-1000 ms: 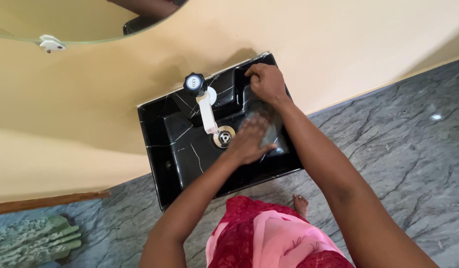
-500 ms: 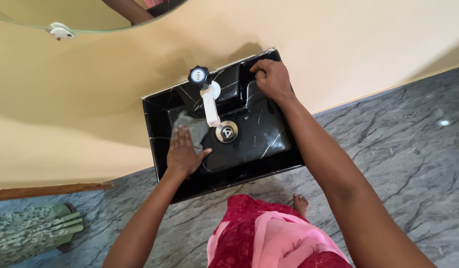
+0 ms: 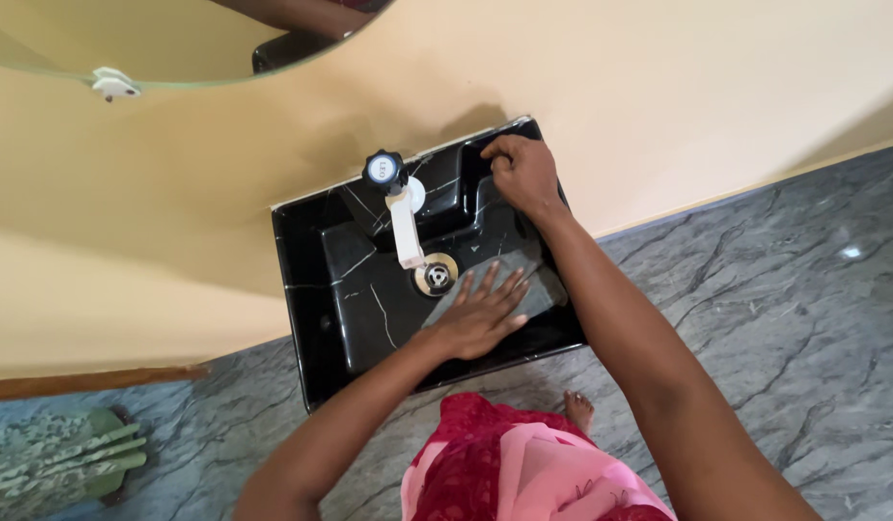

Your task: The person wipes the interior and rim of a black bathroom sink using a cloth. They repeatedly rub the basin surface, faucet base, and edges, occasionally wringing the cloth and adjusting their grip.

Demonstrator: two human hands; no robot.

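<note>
The left hand (image 3: pixel 480 316) lies flat, fingers spread, pressing a grey cloth (image 3: pixel 523 289) against the right part of the black basin (image 3: pixel 316 299), just right of the drain (image 3: pixel 436 275). The cloth's long axis slants away beyond the fingertips. The right hand (image 3: pixel 525 174), fingers curled, grips the basin's back right rim, farther from the cloth.

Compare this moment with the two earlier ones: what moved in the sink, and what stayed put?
The left hand, flat on a grey cloth, swept from the basin's right side to its left half a second ago, then back right of the drain. The right hand kept resting on the black sink's back right corner; the white tap is unchanged.
</note>
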